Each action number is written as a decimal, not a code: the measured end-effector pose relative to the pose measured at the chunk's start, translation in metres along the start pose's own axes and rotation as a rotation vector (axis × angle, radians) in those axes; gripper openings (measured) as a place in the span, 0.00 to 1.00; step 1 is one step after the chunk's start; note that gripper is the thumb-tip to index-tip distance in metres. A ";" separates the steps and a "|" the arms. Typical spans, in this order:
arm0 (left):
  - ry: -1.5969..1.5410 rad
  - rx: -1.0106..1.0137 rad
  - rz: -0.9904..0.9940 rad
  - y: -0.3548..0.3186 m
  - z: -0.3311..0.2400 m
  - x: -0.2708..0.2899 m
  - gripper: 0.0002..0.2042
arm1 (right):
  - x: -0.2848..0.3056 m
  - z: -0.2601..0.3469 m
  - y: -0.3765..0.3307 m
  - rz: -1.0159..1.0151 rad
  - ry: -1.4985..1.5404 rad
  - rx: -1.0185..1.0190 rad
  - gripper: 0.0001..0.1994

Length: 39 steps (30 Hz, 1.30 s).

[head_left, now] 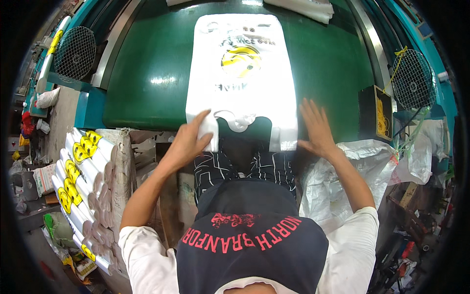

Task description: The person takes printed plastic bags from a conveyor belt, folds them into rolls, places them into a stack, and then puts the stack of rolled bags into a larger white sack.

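A flat stack of white plastic T-shirt bags [242, 103] with a yellow smiley print lies on the green conveyor belt [147, 81]. Its two handles point toward me and hang over the belt's near edge. My left hand [188, 139] rests at the left handle, thumb and index finger apart on the plastic. Beside the right edge of the stack is my right hand [316, 127], fingers spread and palm down, close to the right handle. Whether its fingertips touch the plastic, I cannot tell.
Rolled white bags with yellow prints [81, 191] are piled at my left. A large white sack [333, 181] hangs open at my right. Fans with wire guards [75, 54] flank the belt. A box of yellow rubber bands [383, 115] stands right. More white bags [306, 9] lie far back.
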<state>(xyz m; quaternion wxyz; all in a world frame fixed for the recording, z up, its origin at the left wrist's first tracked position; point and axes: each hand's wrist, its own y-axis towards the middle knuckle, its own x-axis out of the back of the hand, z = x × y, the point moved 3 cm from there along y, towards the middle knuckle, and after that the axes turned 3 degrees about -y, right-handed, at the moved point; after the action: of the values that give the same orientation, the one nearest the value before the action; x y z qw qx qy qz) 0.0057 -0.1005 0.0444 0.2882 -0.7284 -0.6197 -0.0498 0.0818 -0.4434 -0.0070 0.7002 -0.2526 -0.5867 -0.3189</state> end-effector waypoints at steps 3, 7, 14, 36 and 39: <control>-0.108 -0.044 -0.043 0.042 -0.022 0.008 0.24 | 0.011 -0.001 0.021 -0.096 0.040 0.135 0.31; -0.243 0.149 0.220 0.113 -0.009 0.001 0.25 | 0.032 0.019 0.087 -0.019 0.368 0.064 0.09; 0.786 -0.638 0.008 0.106 -0.015 -0.015 0.40 | -0.016 0.028 0.167 0.157 0.076 -0.159 0.21; 0.693 -0.478 0.039 0.158 -0.026 0.004 0.14 | 0.042 0.015 0.134 0.023 0.330 0.123 0.24; 0.627 -0.232 0.133 0.185 -0.038 0.019 0.16 | 0.021 0.018 0.168 -0.193 0.422 -0.053 0.16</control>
<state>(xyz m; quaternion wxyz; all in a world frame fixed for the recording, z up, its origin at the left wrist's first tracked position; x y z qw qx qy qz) 0.1927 -0.1148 0.0179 0.3827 -0.7444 -0.4420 -0.3226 0.1965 -0.3211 0.0209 0.7667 -0.1412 -0.4401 -0.4455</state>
